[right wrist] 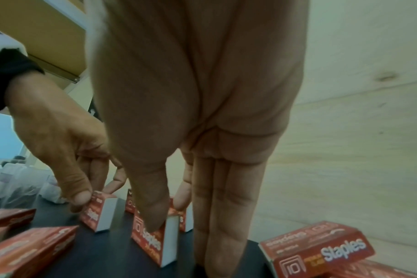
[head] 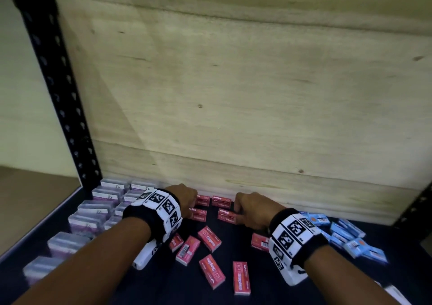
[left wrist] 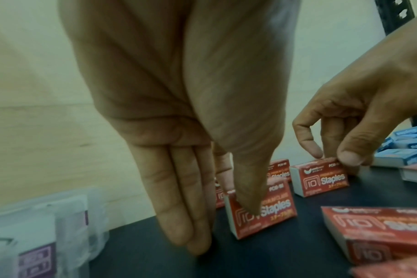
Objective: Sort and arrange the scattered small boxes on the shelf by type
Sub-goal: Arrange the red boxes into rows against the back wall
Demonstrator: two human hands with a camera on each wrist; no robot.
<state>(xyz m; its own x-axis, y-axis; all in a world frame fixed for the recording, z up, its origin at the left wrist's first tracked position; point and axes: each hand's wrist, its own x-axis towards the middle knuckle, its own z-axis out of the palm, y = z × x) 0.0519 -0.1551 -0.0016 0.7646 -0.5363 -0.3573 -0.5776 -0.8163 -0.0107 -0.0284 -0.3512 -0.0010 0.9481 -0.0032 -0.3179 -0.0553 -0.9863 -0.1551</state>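
Pale plywood back panel (head: 233, 82), black perforated upright (head: 58, 89), dark shelf surface (head: 233, 241), dim light.

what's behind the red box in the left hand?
Behind the red box pinched by the left hand stands another red box near the wooden back panel. The thumb covers part of it; any more boxes behind cannot be seen.
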